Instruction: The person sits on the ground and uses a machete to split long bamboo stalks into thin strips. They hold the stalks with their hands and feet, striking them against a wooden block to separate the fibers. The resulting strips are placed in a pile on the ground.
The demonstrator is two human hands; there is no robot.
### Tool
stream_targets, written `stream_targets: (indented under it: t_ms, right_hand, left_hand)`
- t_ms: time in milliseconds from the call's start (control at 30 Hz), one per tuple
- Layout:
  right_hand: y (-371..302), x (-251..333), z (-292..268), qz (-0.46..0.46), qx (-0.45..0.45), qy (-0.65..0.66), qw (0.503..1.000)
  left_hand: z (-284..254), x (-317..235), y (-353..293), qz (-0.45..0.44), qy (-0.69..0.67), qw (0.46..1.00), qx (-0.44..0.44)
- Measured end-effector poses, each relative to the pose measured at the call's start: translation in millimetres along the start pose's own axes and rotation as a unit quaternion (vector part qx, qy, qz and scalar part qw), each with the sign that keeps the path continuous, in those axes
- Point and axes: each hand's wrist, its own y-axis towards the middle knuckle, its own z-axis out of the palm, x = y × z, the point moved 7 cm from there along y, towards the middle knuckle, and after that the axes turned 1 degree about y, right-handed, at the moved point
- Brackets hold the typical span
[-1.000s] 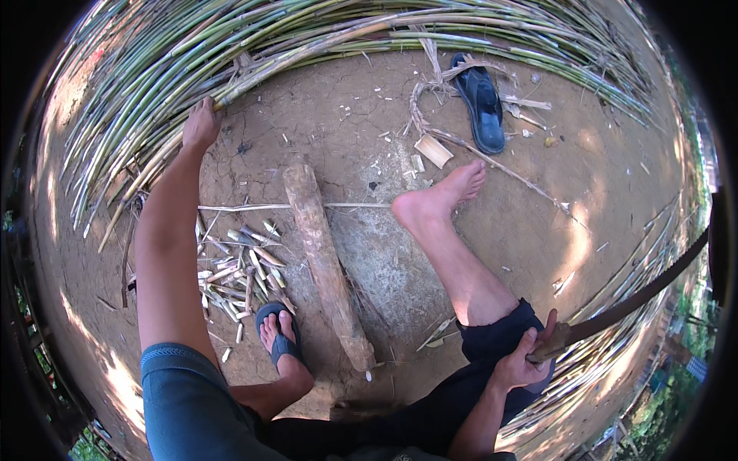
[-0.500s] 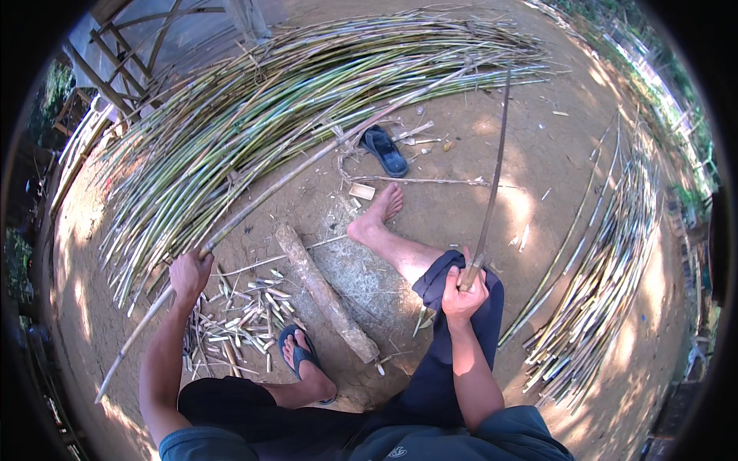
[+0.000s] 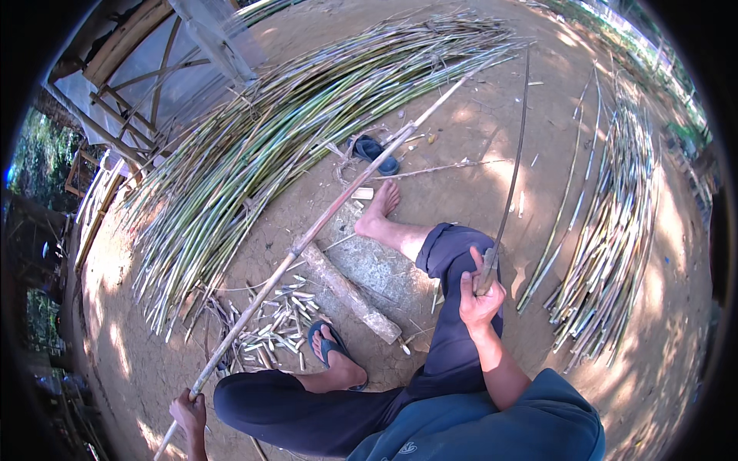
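Low at the left, my left hand [image 3: 189, 411] is closed around a long, thin bamboo pole [image 3: 332, 211]. The pole slants up and away to the right, passing over the near left pile and across the far end of a log [image 3: 352, 298]. Over my right knee, my right hand [image 3: 482, 303] grips the handle of a long, narrow-bladed knife [image 3: 510, 180]. Its dark blade points up and away, apart from the pole. Cut bamboo pieces [image 3: 288, 319] lie scattered between the pole and my sandalled left foot [image 3: 338, 361].
A large pile of green bamboo poles [image 3: 307, 115] spreads across the far left. Another bundle of bamboo [image 3: 603, 253] lies at the right. A loose dark sandal [image 3: 377, 154] sits beyond my bare foot [image 3: 378, 211]. Wooden framework [image 3: 142, 84] stands at the upper left.
My left hand has drawn back toward the lower left, pulling the pole with it, and the pole now crosses over the log's end. The knife has shifted slightly right and stands a little more upright.
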Motion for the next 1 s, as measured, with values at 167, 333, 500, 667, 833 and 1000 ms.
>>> stream_targets:
  t_ms: [167, 333, 500, 667, 833, 1000]
  right_hand:
    - [20, 32, 7, 0.016, 0.026, 0.056, 0.998]
    - [25, 66, -18, -0.118, 0.06, 0.041, 0.99]
    - [-9, 93, -53, -0.053, 0.128, -0.012, 0.99]
    - [-50, 61, -80, 0.026, 0.206, -0.056, 0.977]
    - [-53, 55, -51, 0.065, 0.23, -0.012, 0.971]
    - [-45, 53, -15, 0.052, 0.271, 0.042, 0.96]
  left_hand:
    - [15, -130, 67, 0.063, -0.031, 0.996, 0.05]
    - [97, -336, 144, 0.157, -0.095, 0.944, 0.274]
    - [171, -475, 158, 0.171, -0.186, 0.94, 0.229]
    - [263, -519, 110, 0.2, -0.21, 0.913, 0.286]
    - [307, -444, 92, 0.125, -0.239, 0.925, 0.268]
    - [325, -253, 113, 0.074, -0.158, 0.962, 0.209]
